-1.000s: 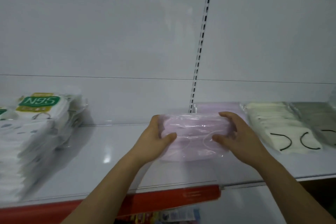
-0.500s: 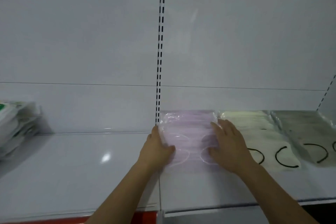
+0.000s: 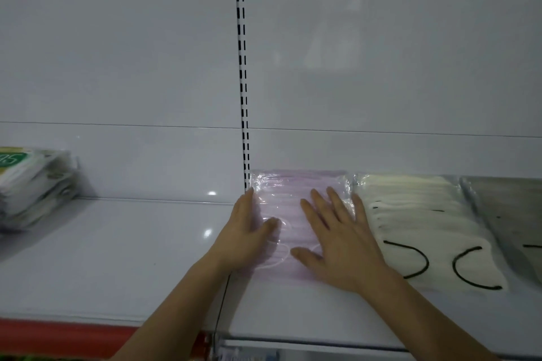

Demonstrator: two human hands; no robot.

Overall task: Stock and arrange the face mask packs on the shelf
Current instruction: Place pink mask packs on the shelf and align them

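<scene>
A clear-wrapped pack of pink face masks lies flat on the white shelf, against the back wall. My left hand touches the pack's left edge with straight fingers, thumb on top. My right hand presses flat on the pack, fingers spread. Directly right of it lies a pack of cream masks with black ear loops, and beyond that a grey-green pack, cut off by the frame edge.
A stack of N95 mask packs stands at the far left of the shelf. A slotted upright runs up the white back wall. A red strip edges the shelf front at lower left.
The pink pack went from held above the shelf to lying flat beside the cream pack. My fingers uncurled from gripping it to pressing on it. The view shifted right.
</scene>
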